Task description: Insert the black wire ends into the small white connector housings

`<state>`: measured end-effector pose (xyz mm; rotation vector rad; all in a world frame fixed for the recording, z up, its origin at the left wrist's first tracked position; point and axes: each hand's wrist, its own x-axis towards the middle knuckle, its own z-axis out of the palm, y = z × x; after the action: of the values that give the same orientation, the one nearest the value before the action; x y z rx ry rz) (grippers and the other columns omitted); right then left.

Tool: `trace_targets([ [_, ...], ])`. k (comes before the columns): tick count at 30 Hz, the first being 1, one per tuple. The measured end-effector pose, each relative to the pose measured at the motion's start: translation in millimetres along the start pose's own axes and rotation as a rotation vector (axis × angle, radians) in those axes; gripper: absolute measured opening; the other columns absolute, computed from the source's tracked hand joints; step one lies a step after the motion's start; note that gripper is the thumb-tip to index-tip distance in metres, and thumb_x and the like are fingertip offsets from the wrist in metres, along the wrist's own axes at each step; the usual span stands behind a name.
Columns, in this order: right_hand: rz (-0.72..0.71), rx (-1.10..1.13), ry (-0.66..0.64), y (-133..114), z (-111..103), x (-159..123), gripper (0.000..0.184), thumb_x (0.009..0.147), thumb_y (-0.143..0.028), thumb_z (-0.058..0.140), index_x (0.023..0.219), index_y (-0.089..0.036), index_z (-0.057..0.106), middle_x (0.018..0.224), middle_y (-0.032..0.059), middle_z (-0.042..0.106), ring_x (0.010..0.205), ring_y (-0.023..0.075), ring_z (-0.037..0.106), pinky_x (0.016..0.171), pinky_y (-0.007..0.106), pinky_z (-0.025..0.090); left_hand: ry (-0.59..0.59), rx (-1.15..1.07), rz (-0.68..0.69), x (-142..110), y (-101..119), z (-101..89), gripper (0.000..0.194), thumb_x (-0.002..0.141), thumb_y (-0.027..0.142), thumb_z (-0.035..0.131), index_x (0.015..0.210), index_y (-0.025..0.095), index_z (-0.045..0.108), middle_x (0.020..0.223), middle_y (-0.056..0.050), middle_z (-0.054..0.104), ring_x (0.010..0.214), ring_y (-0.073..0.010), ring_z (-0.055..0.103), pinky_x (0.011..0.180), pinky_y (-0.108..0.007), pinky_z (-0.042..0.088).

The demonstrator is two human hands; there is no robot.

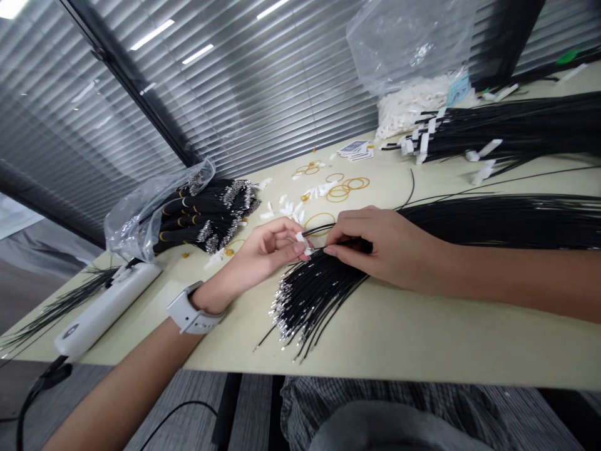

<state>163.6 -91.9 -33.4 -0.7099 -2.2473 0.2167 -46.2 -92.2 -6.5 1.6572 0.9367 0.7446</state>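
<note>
My left hand (267, 250) pinches a small white plastic connector (301, 238) between thumb and fingers. My right hand (385, 247) pinches a thin black wire (317, 249) and holds its tip at the connector. Under both hands lies a loose bundle of black wires with metal tips (305, 297), fanned toward the table's front edge. The long run of these wires (507, 219) stretches to the right under my right forearm. A white watch (190, 311) sits on my left wrist.
A clear bag of bundled black wires (188, 213) lies at the left. Yellow rubber bands (347, 186) and loose white connectors (288, 210) are scattered behind my hands. A bag of white connectors (413, 94), finished wires (507, 128) and a white power strip (106, 307) also lie on the beige table (422, 332).
</note>
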Motion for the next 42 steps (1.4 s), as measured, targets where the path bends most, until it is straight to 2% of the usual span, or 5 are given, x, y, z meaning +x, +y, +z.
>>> trace_targets([
  [15, -0.127, -0.167, -0.014, 0.0, 3.3, -1.6, 0.015, 0.087, -0.018, 0.041, 0.079, -0.014, 0.052, 0.078, 0.0021, 0.056, 0.067, 0.0110, 0.047, 0.075, 0.030, 0.033, 0.014, 0.105, 0.156, -3.3, -5.4, 8.4, 0.014, 0.079, 0.018, 0.060, 0.088, 0.014, 0.051, 0.076, -0.002, 0.057, 0.072, -0.0096, 0.058, 0.068, -0.021, 0.049],
  [25, -0.029, -0.071, -0.019, -0.7, 1.1, -1.5, 0.009, 0.083, -0.018, 0.044, 0.077, -0.015, 0.050, 0.074, 0.0001, 0.055, 0.065, 0.0100, 0.046, 0.072, 0.027, 0.034, 0.000, 0.112, 0.153, -1.3, -4.7, 7.1, 0.012, 0.081, 0.020, 0.058, 0.087, 0.014, 0.049, 0.074, -0.002, 0.057, 0.072, -0.0094, 0.057, 0.068, -0.020, 0.048],
  [33, 0.117, 0.017, 0.031, -2.0, -4.8, -1.1, 0.007, 0.076, -0.016, 0.049, 0.070, -0.015, 0.052, 0.068, -0.0003, 0.055, 0.060, 0.0088, 0.046, 0.058, 0.022, 0.033, -0.032, 0.189, 0.144, -3.4, -7.0, 2.8, 0.011, 0.083, 0.020, 0.055, 0.090, 0.015, 0.047, 0.078, -0.002, 0.056, 0.074, -0.0081, 0.057, 0.068, -0.018, 0.047],
  [38, 0.027, -0.026, -0.014, -0.6, -2.7, -1.5, 0.010, 0.079, -0.018, 0.048, 0.073, -0.015, 0.054, 0.069, -0.0011, 0.055, 0.062, 0.0085, 0.047, 0.062, 0.023, 0.035, -0.039, 0.154, 0.170, -2.1, -4.6, 4.4, 0.010, 0.084, 0.020, 0.054, 0.090, 0.015, 0.048, 0.078, -0.002, 0.057, 0.074, -0.0081, 0.057, 0.069, -0.018, 0.048],
  [42, -0.004, -0.049, 0.013, 0.2, -1.3, -1.6, 0.011, 0.080, -0.018, 0.048, 0.073, -0.015, 0.055, 0.069, -0.0020, 0.055, 0.062, 0.0079, 0.047, 0.065, 0.023, 0.036, -0.032, 0.127, 0.155, -1.4, -1.8, 6.5, 0.010, 0.084, 0.020, 0.055, 0.090, 0.015, 0.048, 0.077, -0.001, 0.057, 0.074, -0.0075, 0.058, 0.068, -0.017, 0.048],
])
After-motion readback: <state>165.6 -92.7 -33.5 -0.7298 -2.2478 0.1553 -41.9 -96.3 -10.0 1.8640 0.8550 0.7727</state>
